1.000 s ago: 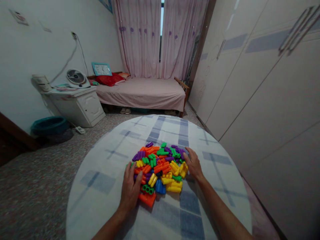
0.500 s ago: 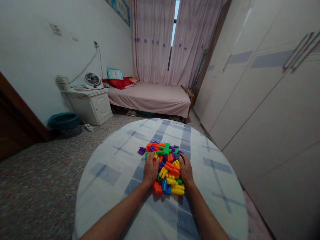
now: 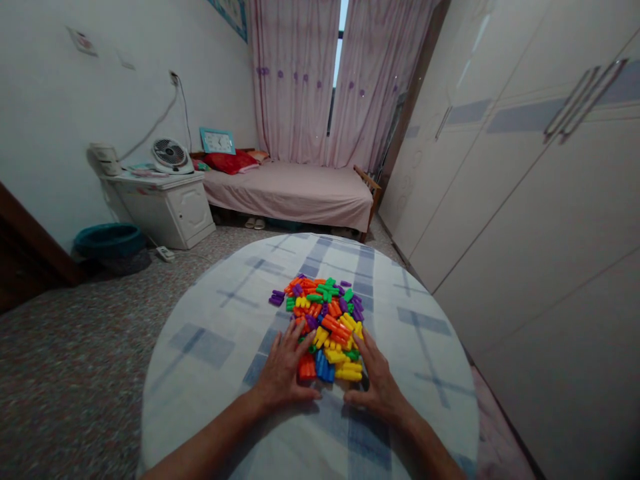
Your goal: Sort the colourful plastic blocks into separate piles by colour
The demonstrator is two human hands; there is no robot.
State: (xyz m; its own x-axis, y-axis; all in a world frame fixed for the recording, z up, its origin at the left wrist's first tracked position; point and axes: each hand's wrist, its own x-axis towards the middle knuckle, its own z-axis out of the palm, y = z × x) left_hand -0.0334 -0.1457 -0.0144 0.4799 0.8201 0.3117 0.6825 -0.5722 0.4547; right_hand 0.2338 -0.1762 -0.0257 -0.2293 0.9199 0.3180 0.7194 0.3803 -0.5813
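A heap of small plastic blocks [image 3: 325, 317] in orange, yellow, green, purple and blue lies in the middle of a round table [image 3: 210, 347] with a white and blue checked cloth. My left hand [image 3: 283, 373] rests flat at the heap's near left edge, fingers spread and touching the blocks. My right hand [image 3: 377, 383] lies flat at the near right edge, fingers stretched toward the yellow blocks. Neither hand holds anything.
Beyond the table stand a bed [image 3: 295, 190] with a pink cover, a white cabinet [image 3: 165, 207] with a fan [image 3: 170, 155] on it, and a teal basin [image 3: 107, 240] on the floor. A wardrobe wall [image 3: 525, 200] runs along the right.
Both hands have slid back toward me, from the sides of the heap to its near edge. The heap is pushed together into a narrower, longer pile.
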